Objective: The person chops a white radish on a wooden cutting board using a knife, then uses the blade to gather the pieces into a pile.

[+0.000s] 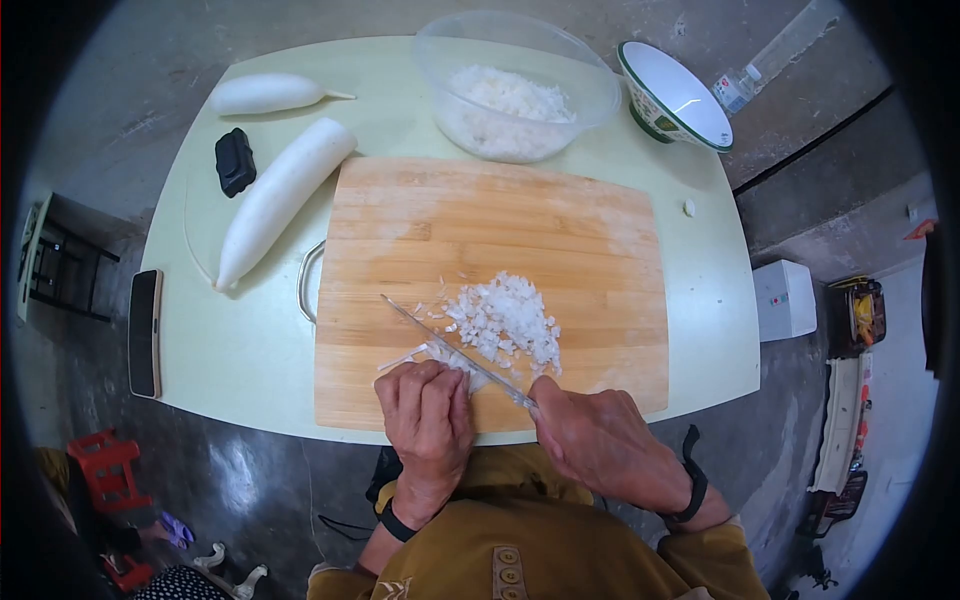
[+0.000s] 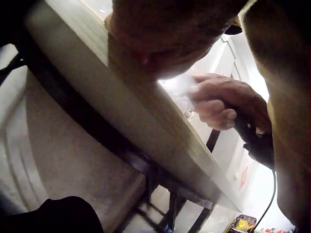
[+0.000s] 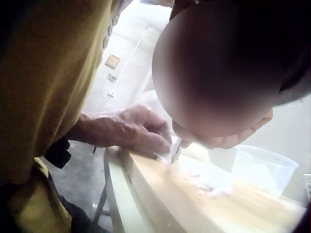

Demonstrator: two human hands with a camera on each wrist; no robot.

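My right hand (image 1: 605, 435) grips a knife (image 1: 445, 343) at its near end, the blade slanting up and left across the wooden cutting board (image 1: 490, 220). Just left of the blade, my left hand (image 1: 428, 420) holds a few thin white radish strips (image 1: 403, 357) against the board with curled fingers, its knuckles close to the steel. Finely chopped white radish (image 1: 508, 318) lies heaped on the other side of the blade. In the right wrist view, the left hand (image 3: 138, 130) rests at the board's edge; a blurred round patch covers much of the right hand.
Two whole white radishes, a large one (image 1: 285, 205) and a smaller one (image 1: 265, 94), lie at the left with a black case (image 1: 235, 162) and a phone (image 1: 145, 333). Behind the board stand a clear plastic bowl (image 1: 597, 95) of shredded radish and a tilted green-rimmed bowl (image 1: 680, 90).
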